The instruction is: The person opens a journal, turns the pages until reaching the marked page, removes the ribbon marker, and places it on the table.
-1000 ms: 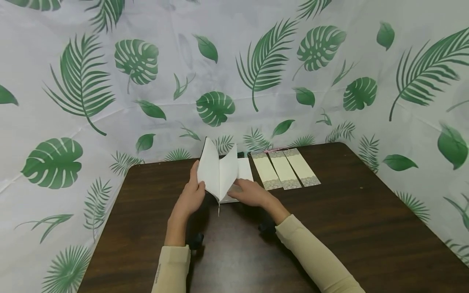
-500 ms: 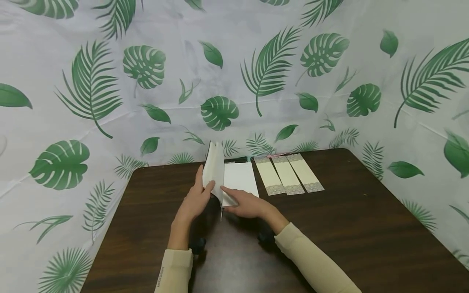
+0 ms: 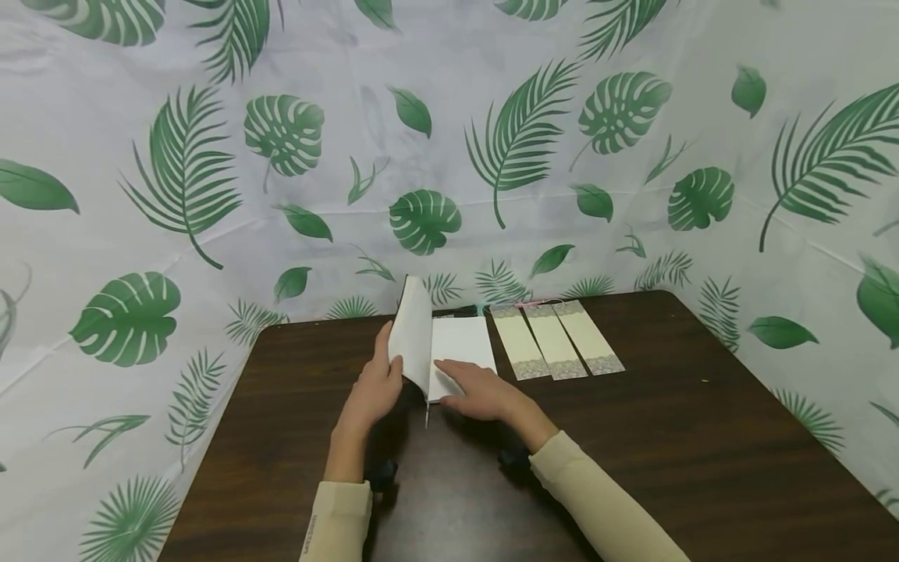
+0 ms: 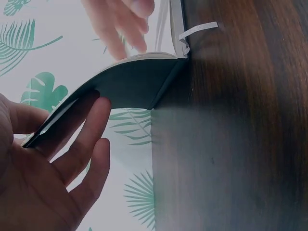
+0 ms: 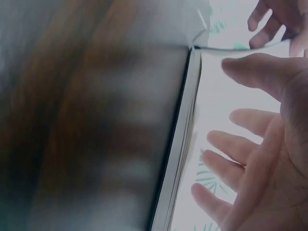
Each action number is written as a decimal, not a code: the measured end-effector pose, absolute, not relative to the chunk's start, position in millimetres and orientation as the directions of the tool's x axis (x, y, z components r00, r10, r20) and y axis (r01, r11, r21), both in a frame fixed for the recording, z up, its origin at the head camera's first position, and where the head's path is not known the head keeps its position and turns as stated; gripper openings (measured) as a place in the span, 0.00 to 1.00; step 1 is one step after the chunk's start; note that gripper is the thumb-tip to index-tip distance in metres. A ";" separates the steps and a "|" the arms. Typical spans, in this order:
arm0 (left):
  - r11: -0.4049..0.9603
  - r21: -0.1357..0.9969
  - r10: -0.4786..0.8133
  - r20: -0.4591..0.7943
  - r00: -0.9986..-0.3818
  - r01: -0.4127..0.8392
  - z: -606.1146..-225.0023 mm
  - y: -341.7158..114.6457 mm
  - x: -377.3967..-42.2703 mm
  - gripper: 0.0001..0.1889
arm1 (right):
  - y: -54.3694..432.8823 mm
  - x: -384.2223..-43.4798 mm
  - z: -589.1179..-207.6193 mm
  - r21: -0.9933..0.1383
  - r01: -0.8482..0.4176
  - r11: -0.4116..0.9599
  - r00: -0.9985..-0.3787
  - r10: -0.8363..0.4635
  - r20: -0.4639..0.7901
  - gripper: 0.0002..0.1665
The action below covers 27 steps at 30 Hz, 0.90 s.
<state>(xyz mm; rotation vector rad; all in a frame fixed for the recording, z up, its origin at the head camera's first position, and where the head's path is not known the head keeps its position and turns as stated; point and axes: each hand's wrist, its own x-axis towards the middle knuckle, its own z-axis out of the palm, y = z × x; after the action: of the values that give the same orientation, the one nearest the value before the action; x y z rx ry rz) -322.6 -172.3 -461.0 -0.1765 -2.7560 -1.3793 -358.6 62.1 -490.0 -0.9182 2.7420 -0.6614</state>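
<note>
A notebook with white pages [image 3: 411, 332] stands open near the table's back edge. Its left side is raised, and the right page [image 3: 460, 343] lies flat. My left hand [image 3: 375, 384] grips the raised left side, thumb on the page side and fingers behind the dark cover [image 4: 137, 85], which bends in the left wrist view. My right hand [image 3: 483, 392] is at the lower part of the right page, fingers loosely extended and holding nothing in the right wrist view [image 5: 260, 159]. A thin ribbon [image 4: 202, 30] hangs from the bottom of the spine.
Three cream cards [image 3: 520, 342] with patterned ends and coloured strings lie right of the notebook. Behind the notebook is a dark flat item [image 3: 460, 311], partly hidden. The brown wooden table [image 3: 667, 437] meets a leaf-printed cloth [image 3: 337, 156] at its back edge.
Pages that stood up in the middle have gone over to the left side, leaving the right page uncovered. My right hand has drawn slightly off them. The left hand keeps its grip.
</note>
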 end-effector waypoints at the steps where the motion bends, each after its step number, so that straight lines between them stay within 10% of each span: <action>1: 0.595 0.793 0.076 0.105 -0.992 0.130 -461.3 -172.2 -322.6 0.36 | 64.5 -360.1 -490.5 -0.448 -0.527 0.723 -0.798 -0.602 -0.032 0.40; 19: 0.547 0.820 0.102 0.132 -0.986 0.167 -462.9 -174.2 -321.6 0.36 | 95.6 -372.5 -485.8 -0.445 -0.518 0.730 -0.791 -0.607 -0.074 0.26; 27: 0.540 0.822 0.104 0.145 -0.984 0.178 -463.1 -174.2 -322.0 0.36 | 92.4 -369.2 -482.8 -0.279 -0.526 0.803 -0.837 -0.548 0.001 0.17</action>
<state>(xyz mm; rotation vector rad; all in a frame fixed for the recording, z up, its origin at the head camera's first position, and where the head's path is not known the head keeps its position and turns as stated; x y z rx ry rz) -322.0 -174.2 -463.1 -0.2473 -2.6873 -1.4492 -369.2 92.4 -482.8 -0.8669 2.9074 -0.4139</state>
